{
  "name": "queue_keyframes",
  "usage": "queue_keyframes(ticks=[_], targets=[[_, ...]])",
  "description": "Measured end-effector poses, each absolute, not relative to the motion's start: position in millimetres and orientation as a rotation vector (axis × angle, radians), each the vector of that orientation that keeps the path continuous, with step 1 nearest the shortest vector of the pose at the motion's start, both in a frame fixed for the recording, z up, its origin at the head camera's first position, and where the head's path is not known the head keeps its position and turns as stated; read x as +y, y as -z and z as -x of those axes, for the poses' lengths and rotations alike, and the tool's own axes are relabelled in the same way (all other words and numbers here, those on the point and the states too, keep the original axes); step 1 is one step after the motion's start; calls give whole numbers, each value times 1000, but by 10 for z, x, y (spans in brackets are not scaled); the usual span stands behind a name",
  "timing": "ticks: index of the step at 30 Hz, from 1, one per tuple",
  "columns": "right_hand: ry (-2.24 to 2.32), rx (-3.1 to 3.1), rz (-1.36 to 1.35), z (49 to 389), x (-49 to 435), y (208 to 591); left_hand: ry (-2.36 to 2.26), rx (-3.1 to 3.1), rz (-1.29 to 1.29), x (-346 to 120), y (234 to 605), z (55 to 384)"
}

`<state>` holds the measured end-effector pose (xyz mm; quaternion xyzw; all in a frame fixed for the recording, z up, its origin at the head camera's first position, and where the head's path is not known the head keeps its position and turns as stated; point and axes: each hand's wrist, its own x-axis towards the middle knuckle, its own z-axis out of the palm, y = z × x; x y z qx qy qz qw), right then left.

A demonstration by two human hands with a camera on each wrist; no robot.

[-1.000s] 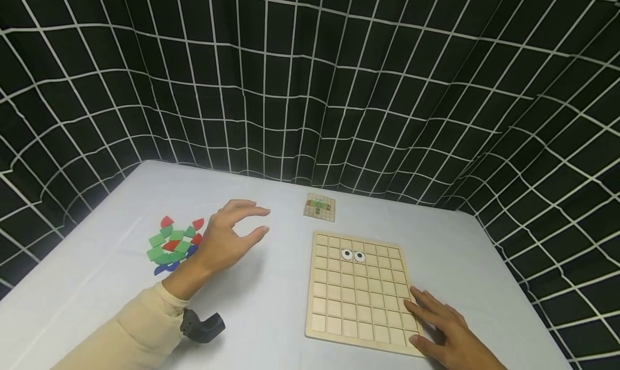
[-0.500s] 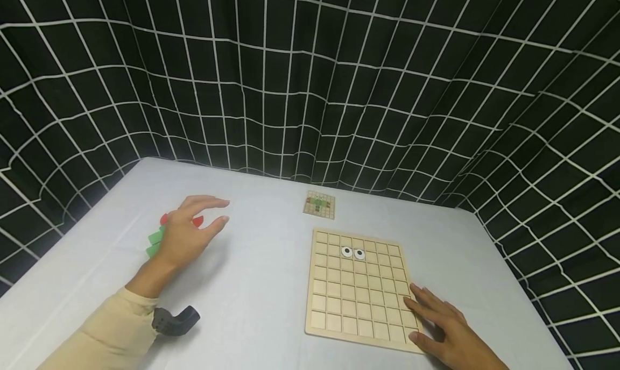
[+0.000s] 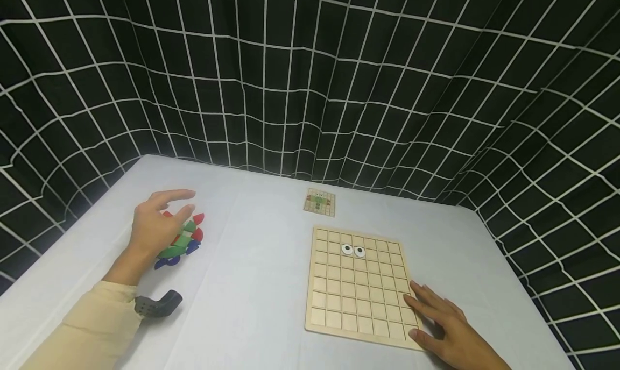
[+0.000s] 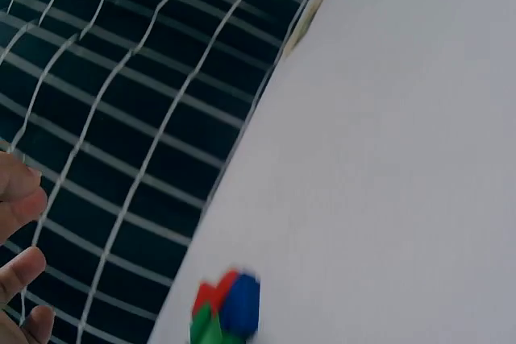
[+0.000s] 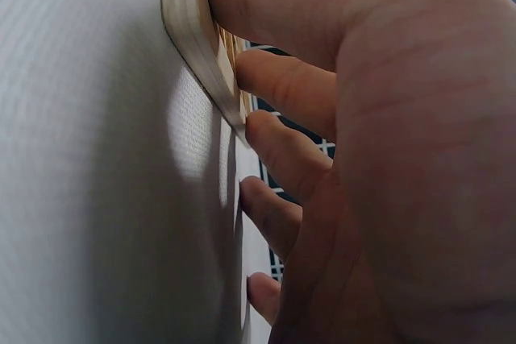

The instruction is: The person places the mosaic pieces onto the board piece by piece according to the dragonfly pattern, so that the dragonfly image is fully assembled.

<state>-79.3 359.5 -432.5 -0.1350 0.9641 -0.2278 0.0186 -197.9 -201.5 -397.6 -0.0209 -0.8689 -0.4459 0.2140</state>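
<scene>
My left hand (image 3: 154, 225) hovers over a pile of red, green and blue flat pieces (image 3: 183, 242) at the left of the table. Its thumb and index finger are spread apart with nothing between them, and the hand hides part of the pile. In the left wrist view, some colored pieces (image 4: 230, 308) show at the bottom edge. My right hand (image 3: 443, 324) rests on the right edge of a wooden grid board (image 3: 360, 289), fingers spread. The right wrist view shows the thumb and fingertips along the rim of the board (image 5: 193, 30). Two round eye pieces (image 3: 353, 250) sit side by side in the board's upper cells.
A small pattern card (image 3: 319, 202) with a printed grid figure lies beyond the board. White cloth covers the table (image 3: 252, 284). Behind it hangs a black curtain (image 3: 271, 79) with white grid lines. A dark wrist device (image 3: 159, 304) juts from the left sleeve (image 3: 82, 327).
My left hand has swept leftward from the gap beside the board to over the colored pieces, staying spread. The right hand keeps its place on the board.
</scene>
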Motion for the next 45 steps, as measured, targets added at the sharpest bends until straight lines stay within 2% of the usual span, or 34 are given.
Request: queue_keyframes(ticks=[6, 21, 45], targets=[[710, 3009, 424, 782, 3600, 4322, 1246, -2528, -32, -2192, 4112, 2064], [741, 3018, 472, 780, 3621, 4329, 1085, -2828, 49, -2306, 4427, 2218], [795, 2965, 423, 774, 3586, 4317, 1037, -2838, 129, -2308, 4442, 2147]])
